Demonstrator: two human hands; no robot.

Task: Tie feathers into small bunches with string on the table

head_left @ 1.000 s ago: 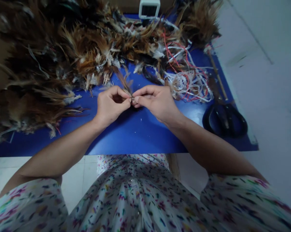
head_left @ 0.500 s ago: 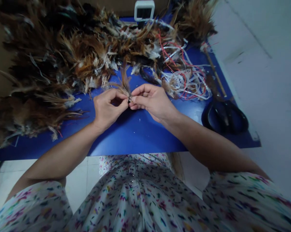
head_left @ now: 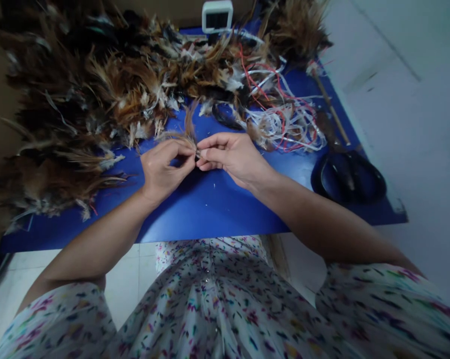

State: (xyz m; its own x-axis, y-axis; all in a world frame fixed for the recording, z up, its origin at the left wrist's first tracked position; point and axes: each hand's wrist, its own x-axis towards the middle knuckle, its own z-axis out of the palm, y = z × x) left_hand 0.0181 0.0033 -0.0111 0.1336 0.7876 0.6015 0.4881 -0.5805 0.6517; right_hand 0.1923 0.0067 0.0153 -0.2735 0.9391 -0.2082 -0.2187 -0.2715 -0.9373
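Observation:
A small bunch of brown feathers (head_left: 188, 127) is pinched at its base between my two hands, over the middle of the blue tabletop (head_left: 225, 209). My left hand (head_left: 168, 167) is closed on it with thumb and forefinger. From the other side, my right hand (head_left: 230, 157) pinches at the same quill end, its fingertips nearly touching the left ones. Whether a thread or tie is between the fingertips is too small to make out. The feathers fan upward and to the left, away from me.
Heaps of brown and black feathers (head_left: 123, 85) cover the back and left. Tangled white and red plastic strings (head_left: 285, 122) lie right of centre. Black-handled scissors (head_left: 348, 177) rest at the right, near a thin stick (head_left: 333, 109). A small white-framed device (head_left: 217, 16) stands at the back.
Both hands stay together at the base of the feather bunch, with only slight finger movement. The whole view has shifted a little.

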